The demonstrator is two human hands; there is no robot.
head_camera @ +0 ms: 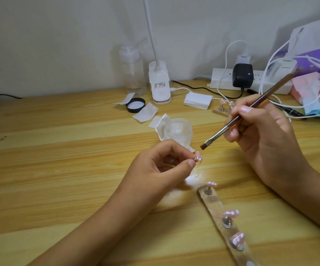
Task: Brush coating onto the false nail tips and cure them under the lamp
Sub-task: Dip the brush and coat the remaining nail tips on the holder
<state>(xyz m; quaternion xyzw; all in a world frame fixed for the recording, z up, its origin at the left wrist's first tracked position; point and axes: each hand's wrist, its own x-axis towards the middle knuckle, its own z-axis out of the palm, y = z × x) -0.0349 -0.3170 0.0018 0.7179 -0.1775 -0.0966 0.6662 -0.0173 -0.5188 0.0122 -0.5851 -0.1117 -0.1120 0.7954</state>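
My left hand (161,166) pinches a small metal stand bearing a pink false nail tip (256,157) between thumb and fingers, just above the wooden desk. My right hand (266,139) holds a brown flat brush (251,110) like a pen; its bristles hover a little up and right of the held tip, not touching it. A clear strip holder (218,206) at the lower right carries three more pink tips on metal stands. An open clear jar of coating (178,129) stands just behind my left hand. A small wooden holder with tips (222,109) lies farther back.
At the back stand a white clip lamp base (159,85), a clear pump bottle (132,72), a black jar lid (135,105), white wipes (198,100) and a power strip with chargers (241,77). Cables and a heap of coloured cloth (316,87) crowd the right rear.
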